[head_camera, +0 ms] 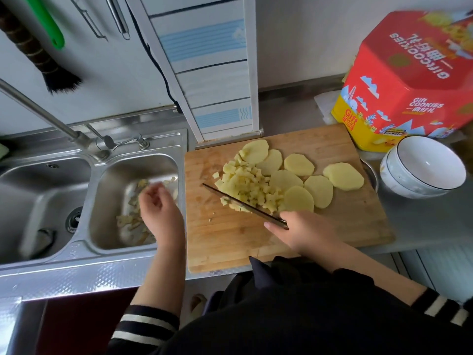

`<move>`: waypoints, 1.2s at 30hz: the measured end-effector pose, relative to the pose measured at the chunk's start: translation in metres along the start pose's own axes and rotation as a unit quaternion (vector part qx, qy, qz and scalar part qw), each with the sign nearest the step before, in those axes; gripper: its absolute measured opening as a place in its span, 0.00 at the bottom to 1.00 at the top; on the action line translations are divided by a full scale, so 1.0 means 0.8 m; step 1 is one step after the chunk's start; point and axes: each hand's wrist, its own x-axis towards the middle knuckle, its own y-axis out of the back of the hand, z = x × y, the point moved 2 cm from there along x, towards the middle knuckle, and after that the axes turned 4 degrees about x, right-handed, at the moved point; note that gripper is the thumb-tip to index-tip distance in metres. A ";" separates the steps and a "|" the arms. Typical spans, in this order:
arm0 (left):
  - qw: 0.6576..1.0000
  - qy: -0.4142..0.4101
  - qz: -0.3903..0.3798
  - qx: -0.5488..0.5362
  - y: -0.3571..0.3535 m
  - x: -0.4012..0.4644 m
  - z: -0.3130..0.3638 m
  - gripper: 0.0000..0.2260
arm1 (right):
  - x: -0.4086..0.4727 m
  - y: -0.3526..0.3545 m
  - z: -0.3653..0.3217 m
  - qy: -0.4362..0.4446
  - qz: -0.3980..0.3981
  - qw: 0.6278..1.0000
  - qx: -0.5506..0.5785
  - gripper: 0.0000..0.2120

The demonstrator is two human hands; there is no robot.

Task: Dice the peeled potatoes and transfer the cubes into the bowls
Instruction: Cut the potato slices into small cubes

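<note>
A wooden cutting board (230, 242) lies on the counter. A heap of potato cubes (249, 187) sits on its middle, with several round potato slices (343, 175) spread to the right. My right hand (304, 231) grips the handle of a knife (238, 202) whose blade lies on its edge against the near side of the cubes. My left hand (158, 208) hovers over the small sink basin, fingers loosely curled, holding nothing I can see. Stacked white bowls (399, 180) stand right of the board, the top one empty.
A double steel sink (102, 242) lies left of the board, with potato peels (133, 221) in the small basin and a tap (84, 142) behind. A red and yellow cookie tin (409, 80) stands at the back right. A metal plate edge (371, 172) peeks from under the board.
</note>
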 end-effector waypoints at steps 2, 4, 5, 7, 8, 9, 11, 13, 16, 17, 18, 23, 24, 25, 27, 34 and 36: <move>0.999 -0.030 0.002 -0.031 0.009 0.026 0.042 0.06 | -0.011 0.009 -0.001 0.019 0.057 0.998 -0.008 0.24; 0.993 -0.078 -0.088 0.002 0.014 0.040 0.089 0.06 | -0.018 0.020 -0.002 0.033 0.080 0.996 0.034 0.24; 0.975 -0.109 -0.182 0.062 0.012 0.040 0.109 0.05 | -0.020 0.023 -0.002 0.038 0.080 0.995 0.046 0.26; 0.876 -0.179 -0.393 0.216 -0.004 0.022 0.133 0.04 | -0.019 0.026 -0.003 0.050 0.083 0.995 0.038 0.29; 0.814 -0.197 -0.470 0.277 -0.016 0.009 0.132 0.04 | -0.017 0.024 -0.002 0.055 0.083 0.995 0.026 0.30; 0.765 -0.203 -0.520 0.322 -0.029 -0.005 0.124 0.04 | -0.016 0.023 -0.001 0.058 0.081 0.995 0.009 0.31; 0.708 -0.198 -0.562 0.380 -0.058 -0.026 0.092 0.04 | -0.014 0.019 0.001 0.068 0.077 0.994 -0.034 0.32; 0.680 -0.190 -0.578 0.409 -0.084 -0.039 0.062 0.02 | -0.013 0.017 0.003 0.082 0.076 0.991 -0.073 0.31; 0.689 -0.173 -0.559 0.428 -0.109 -0.040 0.032 0.03 | -0.012 0.014 0.003 0.097 0.052 0.989 -0.104 0.31; 0.694 -0.173 -0.549 0.434 -0.115 -0.039 0.027 0.04 | -0.012 0.014 0.003 0.098 0.043 0.989 -0.106 0.31; 0.702 -0.172 -0.537 0.435 -0.119 -0.038 0.024 0.05 | -0.012 0.013 0.003 0.100 0.038 0.988 -0.108 0.31; 0.740 -0.142 -0.558 0.348 -0.119 -0.040 0.031 0.06 | -0.014 0.013 0.006 0.111 0.048 0.985 -0.124 0.30; 0.721 -0.123 -0.590 0.342 -0.118 -0.045 0.031 0.07 | -0.014 0.013 0.007 0.112 0.052 0.985 -0.123 0.30; 0.704 -0.109 -0.609 0.349 -0.118 -0.046 0.028 0.08 | -0.015 0.013 0.007 0.113 0.052 0.985 -0.123 0.29; 0.701 -0.113 -0.599 0.371 -0.122 -0.040 0.024 0.08 | -0.014 0.013 0.007 0.110 0.048 0.985 -0.122 0.29; 0.825 -0.204 -0.440 0.289 -0.164 0.037 0.113 0.04 | -0.022 0.032 0.037 0.053 0.083 0.994 -0.049 0.29; 0.880 -0.154 -0.377 0.244 -0.171 0.067 0.127 0.04 | -0.027 0.040 0.052 0.016 0.101 0.995 -0.003 0.30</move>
